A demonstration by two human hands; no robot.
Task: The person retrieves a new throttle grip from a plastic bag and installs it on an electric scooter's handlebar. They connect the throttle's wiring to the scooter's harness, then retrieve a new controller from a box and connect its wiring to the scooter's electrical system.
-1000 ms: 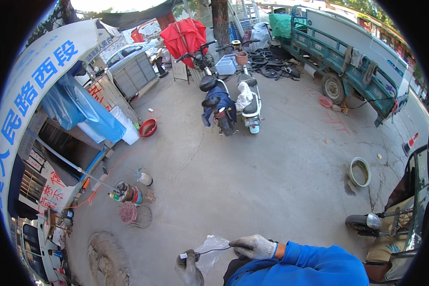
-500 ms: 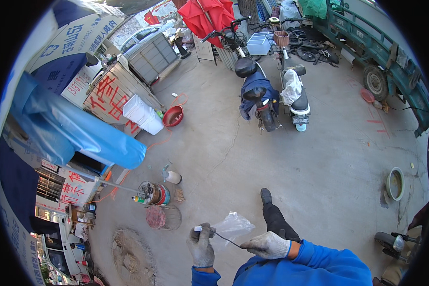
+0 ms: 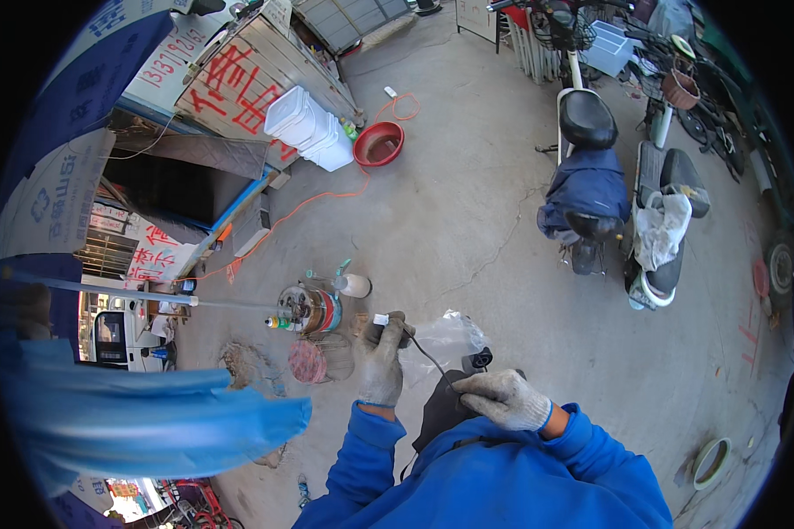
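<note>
Currently left hand (image 3: 381, 363) is holding the white plug (image 3: 380, 319), right hand (image 3: 508, 399) is pinching the dark cable (image 3: 429, 356), plug apparently sitting unconnected.

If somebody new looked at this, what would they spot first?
Probably the big shiny blue sheet poking in from the lower left. Next might come the gloved left hand and right hand near the bottom middle, with a dark cord running between them. Higher up, a bright red bowl sits on the ground beside some white buckets.
</note>
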